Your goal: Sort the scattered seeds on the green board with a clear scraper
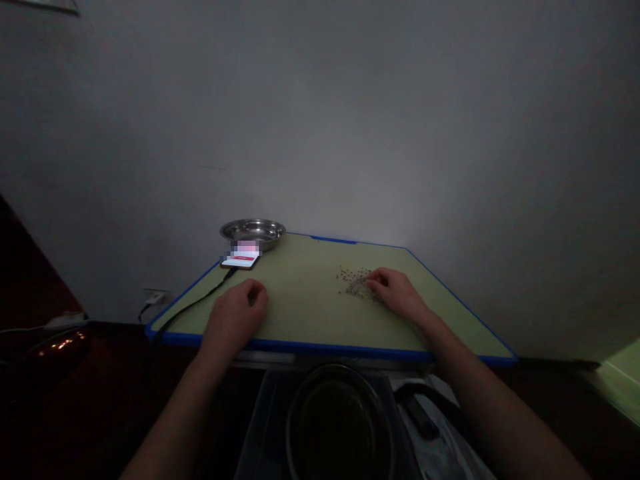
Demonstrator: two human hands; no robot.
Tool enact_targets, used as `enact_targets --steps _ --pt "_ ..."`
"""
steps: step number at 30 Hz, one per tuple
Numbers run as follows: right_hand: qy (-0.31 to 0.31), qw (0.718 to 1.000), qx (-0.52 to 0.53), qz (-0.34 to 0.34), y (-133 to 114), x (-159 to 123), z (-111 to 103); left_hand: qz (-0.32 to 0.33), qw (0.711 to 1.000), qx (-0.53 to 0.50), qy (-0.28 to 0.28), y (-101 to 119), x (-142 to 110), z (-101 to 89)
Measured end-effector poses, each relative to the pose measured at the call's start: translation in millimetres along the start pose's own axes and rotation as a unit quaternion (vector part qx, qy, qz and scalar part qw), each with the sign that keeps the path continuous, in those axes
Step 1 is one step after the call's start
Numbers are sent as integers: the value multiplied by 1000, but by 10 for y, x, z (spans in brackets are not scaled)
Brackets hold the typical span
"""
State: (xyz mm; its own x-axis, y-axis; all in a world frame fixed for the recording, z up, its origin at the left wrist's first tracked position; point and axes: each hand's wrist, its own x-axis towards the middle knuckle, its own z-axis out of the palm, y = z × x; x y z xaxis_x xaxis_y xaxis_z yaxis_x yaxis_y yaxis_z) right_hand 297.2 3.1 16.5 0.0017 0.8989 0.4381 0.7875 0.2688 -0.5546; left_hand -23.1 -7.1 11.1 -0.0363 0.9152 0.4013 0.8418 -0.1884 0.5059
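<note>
On the pale yellow-green tabletop (300,300), many small dark grains or beans (356,283) lie scattered in a loose patch right of the middle. My right hand (395,290) is at the right side of that patch, thumb and forefinger pinched together at the grains; whatever is between the fingertips is too small to make out. My left hand (240,310) rests near the table's front left, its fingers loosely curled closed, and nothing shows in it. Just beyond it a lit phone (241,259) leans against a shiny metal bowl (254,230).
A black cable (200,299) runs from the phone over the table's left edge. Below the front edge stands a dark round pot or basin (340,427), beside a whitish bag (440,427) with a black strap. A grey wall (350,133) closes off the back.
</note>
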Motion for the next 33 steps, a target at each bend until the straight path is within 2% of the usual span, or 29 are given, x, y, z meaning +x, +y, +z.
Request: enact_targets --steps 5,10,13,19,23,30,33 --pt "23 999 22 35 279 131 -223 10 1000 10 -1 -13 9 10" --pt "7 994 21 102 531 108 -411 16 1000 18 -4 -28 7 10" --pt "3 989 6 146 679 94 -410 13 1000 23 -5 -20 6 -2" --pt "46 979 -35 194 873 129 -329 16 999 50 -13 7 24 -10" --pt "47 982 -53 176 868 79 -285 18 998 59 -17 -6 43 -2" --pt "-5 998 -13 56 591 -83 -176 19 998 63 -21 -18 52 -5" --pt "5 999 18 27 538 -107 -185 22 997 67 -21 -14 56 -4"
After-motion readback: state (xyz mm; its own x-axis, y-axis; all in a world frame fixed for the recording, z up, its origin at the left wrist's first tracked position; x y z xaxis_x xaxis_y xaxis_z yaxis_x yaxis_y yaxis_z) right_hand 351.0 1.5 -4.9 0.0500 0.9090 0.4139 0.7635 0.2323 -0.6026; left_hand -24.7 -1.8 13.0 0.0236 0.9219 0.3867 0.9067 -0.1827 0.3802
